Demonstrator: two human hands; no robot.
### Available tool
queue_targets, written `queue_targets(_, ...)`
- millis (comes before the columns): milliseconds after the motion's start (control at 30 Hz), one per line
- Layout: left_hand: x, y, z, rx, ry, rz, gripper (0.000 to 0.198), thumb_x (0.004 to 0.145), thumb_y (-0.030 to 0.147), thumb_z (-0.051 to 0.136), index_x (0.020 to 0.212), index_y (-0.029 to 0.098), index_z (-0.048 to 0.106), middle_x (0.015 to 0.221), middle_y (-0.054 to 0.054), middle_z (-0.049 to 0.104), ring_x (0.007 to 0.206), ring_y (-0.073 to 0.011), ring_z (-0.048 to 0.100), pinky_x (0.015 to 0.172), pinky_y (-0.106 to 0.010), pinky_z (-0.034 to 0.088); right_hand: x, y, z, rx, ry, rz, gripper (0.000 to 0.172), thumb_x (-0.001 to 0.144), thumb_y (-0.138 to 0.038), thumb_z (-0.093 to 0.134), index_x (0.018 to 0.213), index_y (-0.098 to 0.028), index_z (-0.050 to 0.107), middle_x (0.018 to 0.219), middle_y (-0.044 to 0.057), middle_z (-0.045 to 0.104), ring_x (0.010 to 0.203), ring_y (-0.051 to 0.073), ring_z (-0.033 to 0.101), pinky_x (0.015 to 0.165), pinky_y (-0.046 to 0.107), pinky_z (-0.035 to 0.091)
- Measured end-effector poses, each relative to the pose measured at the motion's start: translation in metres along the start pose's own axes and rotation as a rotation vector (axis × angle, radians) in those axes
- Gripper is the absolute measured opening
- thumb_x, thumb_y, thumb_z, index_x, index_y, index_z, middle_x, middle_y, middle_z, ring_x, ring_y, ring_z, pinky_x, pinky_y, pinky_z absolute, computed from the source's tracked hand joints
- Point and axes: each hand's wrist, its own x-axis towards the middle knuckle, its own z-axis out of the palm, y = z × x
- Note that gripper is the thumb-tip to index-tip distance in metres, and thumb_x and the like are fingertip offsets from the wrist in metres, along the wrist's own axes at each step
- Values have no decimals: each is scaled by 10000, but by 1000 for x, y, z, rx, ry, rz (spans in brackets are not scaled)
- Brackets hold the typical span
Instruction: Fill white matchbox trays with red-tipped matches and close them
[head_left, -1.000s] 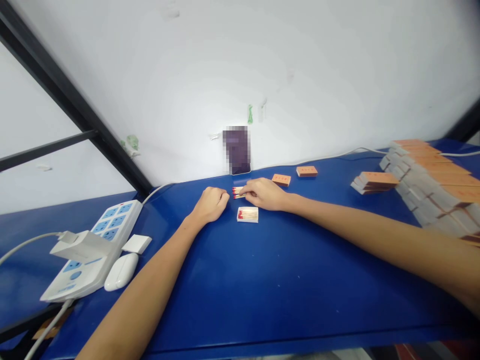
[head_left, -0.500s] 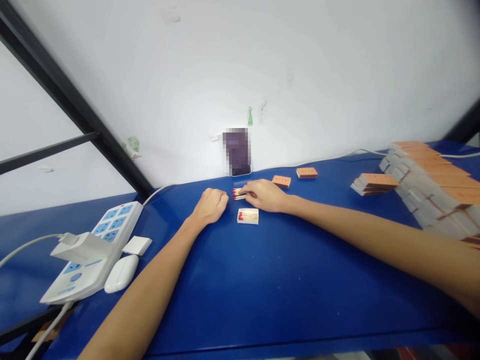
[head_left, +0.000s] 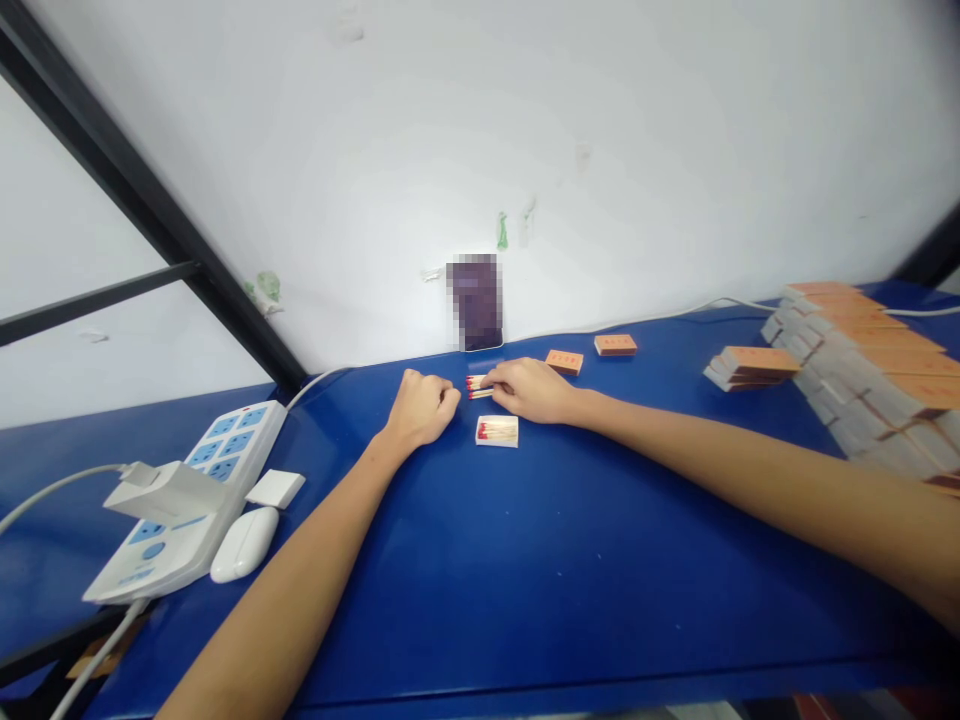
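Note:
Loose red-headed matches (head_left: 475, 388) lie on the blue table, their heads pointing left. From the right, my right hand (head_left: 534, 390) reaches over them, its thumb and fingers closed on their plain ends. A short gap left of the match heads, my left hand (head_left: 424, 408) rests on the table, curled closed. Whatever it may hold is hidden. Just in front of both hands sits a white matchbox tray (head_left: 497, 443), open at the top, with several matches inside, heads to the left. An orange matchbox (head_left: 565, 362) lies behind my right hand.
Another matchbox (head_left: 615, 346) lies further back right. A small stack of matchboxes (head_left: 757, 365) stands beside a big pile (head_left: 862, 370). A blurred dark phone-like panel (head_left: 475, 305) leans on the wall. On the left are a power strip (head_left: 232, 460), a white earbud case (head_left: 245, 545) and a white square (head_left: 276, 489).
The view has shifted very slightly. My left hand's fingers have moved a little; my right hand stays at the loose matches.

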Motion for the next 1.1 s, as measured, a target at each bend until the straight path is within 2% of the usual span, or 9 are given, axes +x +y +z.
queue_targets(400,-2,2,-3,-71,-5,-81,338,848,264,385,524,194,450,530,-38,543,516,-155,414,604,-323,257,0,0,0,17,4,1,311,900,-194,487,1091,-206,731,1012,65,735,911,206,648,789,290,430)
queue_targets(533,-1,1,-2,-66,-13,-68,358,875,276,374,546,191,487,560,-43,572,539,-161,444,604,-317,257,0,0,0,-6,-3,7,316,906,-208,483,1102,-212,731,997,63,734,877,206,652,774,297,432)
queue_targets(900,-1,-1,0,-73,-30,-65,404,944,303,316,652,190,572,680,-45,639,616,-174,519,605,-304,257,0,1,0,11,-1,-3,317,904,-210,471,1071,-204,741,1054,57,739,939,213,665,828,299,452)
queue_targets(1100,-1,-2,0,-95,-52,-47,381,923,278,312,614,186,515,624,-40,584,574,-162,467,606,-305,257,0,2,2,37,20,-20,315,898,-193,476,1083,-204,731,1073,52,737,979,209,661,866,301,458)
